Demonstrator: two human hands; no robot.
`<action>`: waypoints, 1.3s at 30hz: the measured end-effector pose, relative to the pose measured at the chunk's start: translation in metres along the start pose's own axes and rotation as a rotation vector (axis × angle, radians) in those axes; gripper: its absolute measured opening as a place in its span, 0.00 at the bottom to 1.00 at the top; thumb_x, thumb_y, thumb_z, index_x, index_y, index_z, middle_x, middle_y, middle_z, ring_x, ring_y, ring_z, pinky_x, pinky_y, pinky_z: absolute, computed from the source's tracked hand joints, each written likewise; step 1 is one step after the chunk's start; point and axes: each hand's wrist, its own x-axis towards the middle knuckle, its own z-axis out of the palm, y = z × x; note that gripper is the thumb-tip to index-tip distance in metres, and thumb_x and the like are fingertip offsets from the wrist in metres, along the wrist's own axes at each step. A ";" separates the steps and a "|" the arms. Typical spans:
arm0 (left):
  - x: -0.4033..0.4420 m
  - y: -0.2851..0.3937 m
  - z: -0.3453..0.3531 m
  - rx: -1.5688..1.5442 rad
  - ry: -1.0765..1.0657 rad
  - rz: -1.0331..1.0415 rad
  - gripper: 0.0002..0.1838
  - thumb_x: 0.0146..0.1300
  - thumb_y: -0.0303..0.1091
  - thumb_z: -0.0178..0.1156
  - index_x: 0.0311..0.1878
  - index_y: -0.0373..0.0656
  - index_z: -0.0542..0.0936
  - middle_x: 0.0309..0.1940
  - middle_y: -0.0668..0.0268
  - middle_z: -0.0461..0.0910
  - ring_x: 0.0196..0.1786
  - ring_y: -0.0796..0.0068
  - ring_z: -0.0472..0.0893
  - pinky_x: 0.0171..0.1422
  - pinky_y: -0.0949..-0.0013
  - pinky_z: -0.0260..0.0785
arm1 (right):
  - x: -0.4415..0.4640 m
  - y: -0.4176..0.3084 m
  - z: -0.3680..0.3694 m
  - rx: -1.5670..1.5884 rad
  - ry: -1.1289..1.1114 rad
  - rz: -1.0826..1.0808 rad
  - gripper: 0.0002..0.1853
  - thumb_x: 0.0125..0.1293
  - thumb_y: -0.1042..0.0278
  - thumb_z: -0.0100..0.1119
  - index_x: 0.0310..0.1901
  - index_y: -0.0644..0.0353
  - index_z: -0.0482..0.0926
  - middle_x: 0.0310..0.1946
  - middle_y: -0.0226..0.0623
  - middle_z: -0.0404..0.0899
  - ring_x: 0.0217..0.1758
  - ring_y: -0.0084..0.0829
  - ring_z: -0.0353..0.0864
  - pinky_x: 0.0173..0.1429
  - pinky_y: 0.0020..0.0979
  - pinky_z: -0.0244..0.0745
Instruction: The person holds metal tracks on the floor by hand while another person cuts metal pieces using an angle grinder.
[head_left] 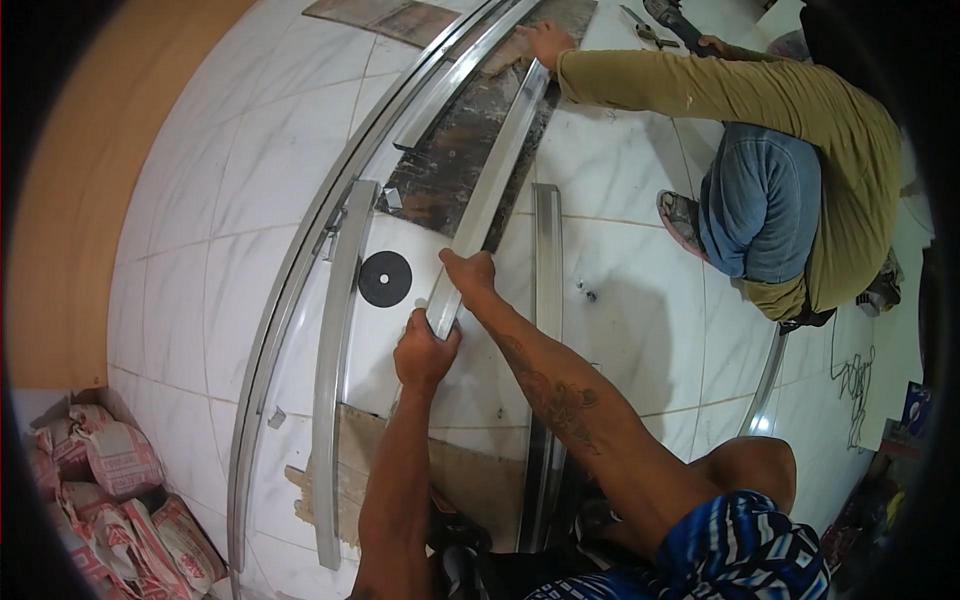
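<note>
A long metal channel slants away from me above the floor and a dark stained board. Its near end is in my left hand, whose fingers wrap round it. Slightly farther up, my right hand grips the same channel. At the far end a co-worker's hand rests at or beside the channel; whether it grips is unclear. To the left of my hands lies a black cutting disc with a hole in its middle.
More metal channels lie around: one at left, one at right, and a long rail. A co-worker crouches at right, near an angle grinder. Pink-and-white bags are piled at lower left.
</note>
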 end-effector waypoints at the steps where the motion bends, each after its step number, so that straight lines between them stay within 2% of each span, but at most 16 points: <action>1: 0.000 0.000 0.001 0.003 0.005 0.002 0.36 0.54 0.50 0.72 0.62 0.40 0.73 0.43 0.50 0.85 0.40 0.46 0.87 0.43 0.47 0.81 | -0.001 -0.001 0.000 0.008 0.002 -0.003 0.43 0.50 0.51 0.73 0.55 0.86 0.73 0.55 0.71 0.80 0.60 0.58 0.83 0.66 0.43 0.77; 11: -0.002 -0.002 0.003 0.011 0.011 0.020 0.37 0.55 0.50 0.73 0.62 0.40 0.72 0.44 0.50 0.85 0.39 0.44 0.87 0.42 0.46 0.81 | 0.004 0.004 0.000 0.043 -0.023 -0.019 0.42 0.51 0.53 0.74 0.56 0.86 0.72 0.54 0.69 0.81 0.59 0.55 0.84 0.63 0.42 0.79; 14: -0.002 0.000 0.001 0.015 -0.018 -0.001 0.38 0.55 0.50 0.73 0.63 0.39 0.72 0.45 0.50 0.85 0.40 0.45 0.87 0.44 0.47 0.81 | 0.000 0.002 -0.004 0.078 -0.052 -0.045 0.38 0.51 0.54 0.73 0.52 0.85 0.76 0.51 0.66 0.83 0.55 0.53 0.86 0.60 0.41 0.80; 17: -0.003 0.000 -0.001 -0.021 0.018 0.008 0.36 0.56 0.51 0.72 0.63 0.40 0.73 0.42 0.49 0.86 0.40 0.45 0.87 0.45 0.47 0.80 | 0.000 0.001 -0.005 0.101 -0.086 -0.031 0.33 0.51 0.55 0.73 0.47 0.83 0.79 0.47 0.63 0.85 0.51 0.50 0.87 0.57 0.41 0.80; 26: -0.002 0.000 0.000 -0.025 0.046 0.023 0.36 0.55 0.50 0.73 0.62 0.39 0.74 0.40 0.50 0.86 0.39 0.45 0.87 0.44 0.47 0.80 | -0.012 -0.011 -0.010 0.058 -0.048 -0.017 0.30 0.52 0.55 0.72 0.44 0.81 0.81 0.44 0.62 0.86 0.48 0.49 0.88 0.55 0.42 0.80; 29: -0.002 -0.001 0.001 -0.025 0.044 0.017 0.36 0.55 0.50 0.73 0.61 0.39 0.74 0.40 0.49 0.86 0.39 0.45 0.87 0.43 0.47 0.80 | -0.005 -0.004 -0.006 0.038 -0.018 -0.059 0.28 0.57 0.57 0.72 0.43 0.81 0.82 0.39 0.53 0.87 0.40 0.42 0.88 0.45 0.42 0.82; 32: -0.002 0.000 -0.001 -0.022 -0.013 -0.008 0.38 0.55 0.49 0.73 0.64 0.38 0.72 0.47 0.52 0.84 0.43 0.47 0.87 0.47 0.49 0.80 | 0.000 0.000 -0.005 0.107 -0.060 -0.035 0.29 0.52 0.55 0.72 0.44 0.80 0.83 0.44 0.62 0.86 0.49 0.49 0.88 0.56 0.42 0.80; 35: -0.002 0.000 -0.001 -0.016 -0.006 0.004 0.37 0.54 0.48 0.73 0.63 0.38 0.73 0.47 0.52 0.84 0.43 0.46 0.86 0.47 0.49 0.80 | -0.005 -0.006 -0.005 0.044 0.005 -0.007 0.28 0.52 0.56 0.72 0.44 0.79 0.84 0.45 0.60 0.87 0.49 0.49 0.88 0.56 0.42 0.80; 39: -0.001 -0.002 0.001 -0.020 -0.005 0.006 0.37 0.54 0.48 0.73 0.63 0.38 0.73 0.46 0.51 0.85 0.42 0.46 0.87 0.45 0.49 0.81 | -0.006 -0.007 -0.008 0.075 -0.040 -0.012 0.28 0.52 0.56 0.72 0.43 0.78 0.84 0.44 0.60 0.87 0.49 0.49 0.88 0.56 0.42 0.80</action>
